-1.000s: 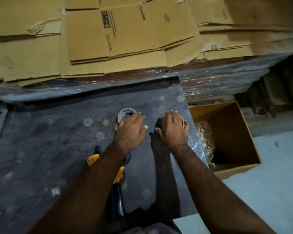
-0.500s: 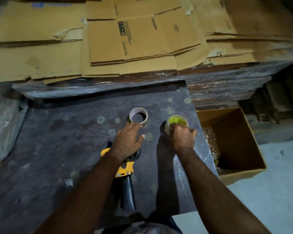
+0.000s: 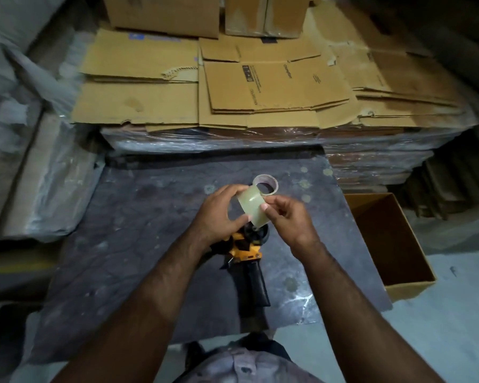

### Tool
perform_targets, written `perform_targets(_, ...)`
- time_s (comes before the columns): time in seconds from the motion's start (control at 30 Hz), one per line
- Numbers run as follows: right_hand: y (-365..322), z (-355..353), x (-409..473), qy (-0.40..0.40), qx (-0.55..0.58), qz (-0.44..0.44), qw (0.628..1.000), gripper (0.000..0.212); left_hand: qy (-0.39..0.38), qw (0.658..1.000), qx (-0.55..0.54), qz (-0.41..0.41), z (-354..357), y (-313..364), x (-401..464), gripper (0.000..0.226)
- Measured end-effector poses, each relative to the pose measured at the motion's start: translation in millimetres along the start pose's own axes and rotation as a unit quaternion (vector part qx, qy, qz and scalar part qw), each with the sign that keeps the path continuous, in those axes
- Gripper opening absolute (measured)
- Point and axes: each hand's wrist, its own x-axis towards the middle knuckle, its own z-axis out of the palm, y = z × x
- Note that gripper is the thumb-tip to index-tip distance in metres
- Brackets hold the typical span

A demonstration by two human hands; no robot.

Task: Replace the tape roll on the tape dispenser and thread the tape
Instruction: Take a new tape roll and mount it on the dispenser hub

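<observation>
Tape roll (image 3: 251, 207): pale, translucent yellowish, glossy band, cylindrical, held up in the air between both hands, directly over the front end of the tape dispenser (image 3: 248, 251). Roll tilted, its outer wound face turned to the camera.

Left hand (image 3: 219, 214): fingers curled round the left side of the roll, thumb low on its near edge; closed on it. Right hand (image 3: 286, 217): thumb tip pressed on the roll's face, fingers bent in behind the right side; also gripping it.

Tape dispenser: lies flat on the dark mat (image 3: 138, 217), below the roll. Yellow-orange metal or plastic frame, round black hub at the front, long black handle pointing toward the person. Hub partly hidden by the roll and the left wrist.

Empty core (image 3: 265, 184): thin ring, pale cardboard, dark hollow middle, resting on the mat just beyond the roll.

Mat: dark grey, creased, mottled with pale round spots, matte with a wet-looking sheen at its near right.

Open carton (image 3: 390, 244): brown corrugated, rectangular, right of the roll on the floor.

Flattened cartons (image 3: 260, 89): tan cardboard sheets, torn edges, stacked beyond the roll on plastic-wrapped bundles (image 3: 205, 139), shiny and wrinkled.
</observation>
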Motion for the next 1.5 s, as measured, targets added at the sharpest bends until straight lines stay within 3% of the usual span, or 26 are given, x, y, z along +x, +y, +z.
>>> perform_targets(0.13,-22.4,20.6,-29.1,-0.012,0.094,-0.021,0.995,0.017,0.039,0.999,-0.023,0.02,-26.6,-2.0,-18.6,0.054)
perform_targets(0.4,-47.6,40.4,-55.5,0.015,0.095,-0.028,0.995,0.017,0.1,0.993,-0.032,0.06,-53.4,-0.7,-32.1,0.023)
perform_targets(0.53,-50.8,42.3,-55.0,0.041,0.049,-0.022,0.998,0.015,0.128,0.982,0.064,0.122,-56.3,9.2,-34.5,0.016)
perform_targets(0.7,-57.8,38.6,-50.6,0.065,-0.002,-0.023,0.998,0.022,0.178,0.942,0.197,0.204,-51.2,22.9,-33.7,0.007)
perform_targets(0.83,-70.3,25.5,-46.8,0.071,-0.019,-0.045,0.996,0.025,0.191,0.916,0.273,0.223,-45.7,34.4,-23.7,0.008)
perform_targets(0.93,-74.1,10.3,-47.2,0.068,-0.028,-0.073,0.995,0.024,0.203,0.945,0.191,0.173,-42.3,49.7,-15.8,0.008)
perform_targets(1.0,-70.9,-3.0,-48.9,0.057,-0.036,-0.083,0.994,0.024,0.255,0.962,0.062,0.074,-40.5,57.0,-7.5,0.008)
perform_targets(1.07,-63.2,-15.4,-49.5,0.043,-0.025,-0.079,0.996,0.018,0.277,0.955,-0.087,-0.056,-40.0,60.2,1.8,0.011)
perform_targets(1.13,-54.8,-25.7,-48.5,0.052,0.002,-0.062,0.997,0.01,0.248,0.945,-0.176,-0.122,-38.3,61.9,8.6,0.012)
perform_targets(1.23,-44.1,-35.2,-46.6,0.048,0.025,-0.041,0.998,0.008,0.191,0.941,-0.234,-0.155,-29.2,76.7,9.2,0.013)
perform_targets(1.37,-26.7,-42.2,-48.8,0.037,0.017,-0.036,0.998,0.033,0.211,0.93,-0.237,-0.184,-14.1,79.7,4.7,0.019)
perform_targets(1.5,-10.1,-56.3,-40.0,0.037,-0.126,-0.086,0.988,0.03,0.228,0.91,-0.243,-0.247,-6.1,60.5,-1.1,0.031)
